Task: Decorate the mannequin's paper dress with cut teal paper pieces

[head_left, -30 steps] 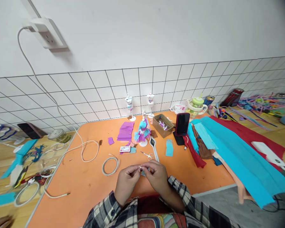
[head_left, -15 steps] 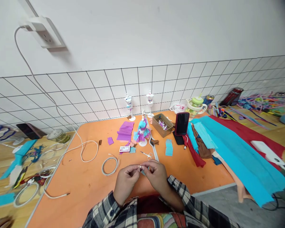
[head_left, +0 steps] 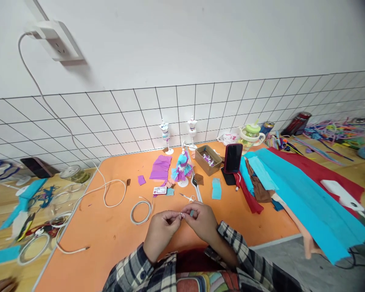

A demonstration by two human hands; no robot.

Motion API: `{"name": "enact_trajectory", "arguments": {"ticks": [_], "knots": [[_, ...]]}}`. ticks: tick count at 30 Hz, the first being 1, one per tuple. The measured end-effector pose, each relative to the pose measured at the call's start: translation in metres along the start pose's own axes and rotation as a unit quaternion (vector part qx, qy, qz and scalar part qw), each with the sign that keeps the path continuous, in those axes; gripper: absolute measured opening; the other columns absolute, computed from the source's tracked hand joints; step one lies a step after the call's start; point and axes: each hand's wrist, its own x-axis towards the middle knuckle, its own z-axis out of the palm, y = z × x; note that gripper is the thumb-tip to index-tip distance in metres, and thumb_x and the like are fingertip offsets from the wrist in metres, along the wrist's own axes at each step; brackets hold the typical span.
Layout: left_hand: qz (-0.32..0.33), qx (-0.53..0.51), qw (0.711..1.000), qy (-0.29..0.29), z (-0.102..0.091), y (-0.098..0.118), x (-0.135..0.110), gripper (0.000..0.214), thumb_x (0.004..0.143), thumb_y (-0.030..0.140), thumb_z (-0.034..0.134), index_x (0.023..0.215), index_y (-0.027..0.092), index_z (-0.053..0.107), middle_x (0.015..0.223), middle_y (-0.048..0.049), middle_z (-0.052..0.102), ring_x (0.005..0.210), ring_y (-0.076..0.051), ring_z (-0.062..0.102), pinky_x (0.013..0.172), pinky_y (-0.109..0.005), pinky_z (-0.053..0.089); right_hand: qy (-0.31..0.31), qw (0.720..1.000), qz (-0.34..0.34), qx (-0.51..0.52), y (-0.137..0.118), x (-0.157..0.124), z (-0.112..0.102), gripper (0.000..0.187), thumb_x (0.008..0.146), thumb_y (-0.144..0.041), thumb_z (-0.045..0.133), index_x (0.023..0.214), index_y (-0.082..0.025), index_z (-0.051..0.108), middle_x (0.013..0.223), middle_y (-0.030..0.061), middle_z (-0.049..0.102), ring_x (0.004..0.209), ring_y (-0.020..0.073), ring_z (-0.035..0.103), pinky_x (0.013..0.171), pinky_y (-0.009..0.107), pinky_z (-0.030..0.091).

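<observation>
My left hand [head_left: 162, 231] and my right hand [head_left: 203, 222] meet fingertip to fingertip above the front of the orange table [head_left: 109, 239]. Between their pinched thumbs and forefingers is a tiny whitish piece [head_left: 181, 214], too small to name. A small teal paper scrap [head_left: 195, 213] shows among the fingers of my right hand. Just beyond lie small scissors [head_left: 188, 198]. Behind them stands a mini dress form [head_left: 181, 164] dressed in blue and purple crepe paper. A white-and-red small box [head_left: 159, 190] and purple paper [head_left: 160, 167] lie to its left.
Two white dress forms [head_left: 165, 133] stand by the tiled wall. A cardboard box [head_left: 208, 160], a phone on a stand [head_left: 232, 158] and long blue crepe paper [head_left: 304, 190] are to the right. A tape roll [head_left: 140, 212] lies left. Another person's hand [head_left: 3, 284] shows at bottom left.
My right hand has shifted slightly right and up, and its teal scrap shows more clearly. Both hands remain fingertip to fingertip.
</observation>
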Motion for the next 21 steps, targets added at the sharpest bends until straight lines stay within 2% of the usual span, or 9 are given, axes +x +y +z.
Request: {"name": "enact_trajectory", "arguments": {"ticks": [5,10,16,21], "knots": [[0.013,0.039,0.999,0.009,-0.0002,0.0013,-0.0012,0.023,0.075,0.026,0.055,0.07,0.017,0.075,0.064,-0.0037,0.073,0.058,-0.016,0.064,0.055,-0.022,0.046,0.001,1.0,-0.002,0.019,0.0038,-0.0025,0.0055,0.006,0.072,-0.017,0.063,0.072,-0.02,0.068,0.071,-0.0022,0.063,0.049,0.0073,0.046,0.05,0.02,0.037],[0.005,0.011,1.0,0.013,-0.0005,0.0025,-0.0014,0.022,0.075,0.026,0.056,0.068,0.016,0.074,0.064,-0.0041,0.073,0.059,-0.017,0.064,0.056,-0.022,0.048,0.007,0.999,0.018,0.05,0.0053,-0.0043,0.009,0.005,0.072,-0.019,0.06,0.073,-0.018,0.066,0.07,-0.0022,0.063,0.043,0.0055,0.041,0.044,0.019,0.032],[0.012,-0.014,1.0,0.009,-0.002,0.0039,-0.0003,0.024,0.075,0.022,0.052,0.076,0.018,0.076,0.075,-0.0052,0.076,0.066,-0.018,0.068,0.063,-0.024,0.052,-0.001,0.997,0.04,0.07,0.0048,-0.0035,0.0087,0.01,0.075,-0.023,0.061,0.08,-0.019,0.069,0.073,-0.0012,0.066,0.046,0.0069,0.049,0.046,0.019,0.037],[0.014,-0.012,1.0,0.004,-0.0012,0.0036,-0.0006,0.025,0.075,0.022,0.052,0.078,0.018,0.076,0.077,-0.0046,0.076,0.068,-0.018,0.069,0.065,-0.025,0.053,0.013,1.0,-0.015,0.019,0.0039,-0.0043,0.0061,0.006,0.073,-0.017,0.063,0.077,-0.02,0.067,0.074,-0.0011,0.066,0.055,0.009,0.057,0.056,0.02,0.043]]}}
